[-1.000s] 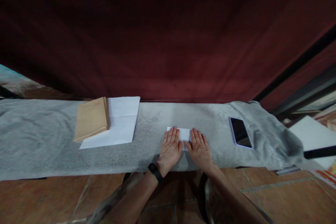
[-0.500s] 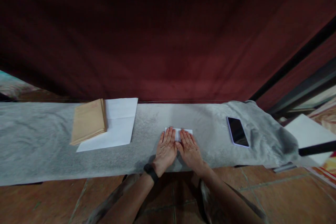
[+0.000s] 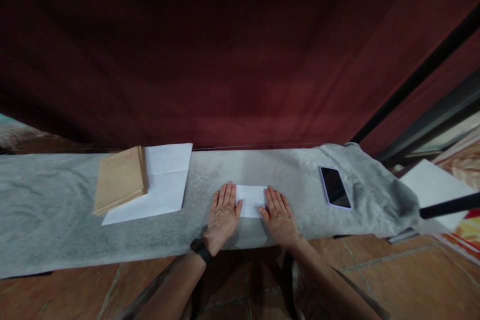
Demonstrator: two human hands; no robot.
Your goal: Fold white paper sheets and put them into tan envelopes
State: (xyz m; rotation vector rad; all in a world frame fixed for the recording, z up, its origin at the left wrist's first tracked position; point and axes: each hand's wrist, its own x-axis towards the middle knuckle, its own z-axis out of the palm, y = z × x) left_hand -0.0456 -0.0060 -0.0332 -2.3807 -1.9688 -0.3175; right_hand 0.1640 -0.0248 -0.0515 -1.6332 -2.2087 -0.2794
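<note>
A small white folded paper (image 3: 252, 201) lies flat on the grey cloth in front of me. My left hand (image 3: 224, 212) rests flat over its left edge, fingers stretched out and thumb on the paper. On the opposite edge lies my right hand (image 3: 279, 215), also flat, with its thumb reaching inward. Between the two hands the middle of the paper shows. Neither hand grips anything. What lies under the palms is hidden.
Grey cloth (image 3: 210, 170) covers the long narrow surface. To the left, a stack of brown envelopes (image 3: 120, 180) lies partly over a larger white sheet (image 3: 168, 180). A phone (image 3: 335, 188) lies to the right. Behind hangs a dark red curtain (image 3: 240, 85).
My hands have moved apart, the left one leftward and the right one slightly rightward, uncovering the middle of the paper. The camera view has shifted a little.
</note>
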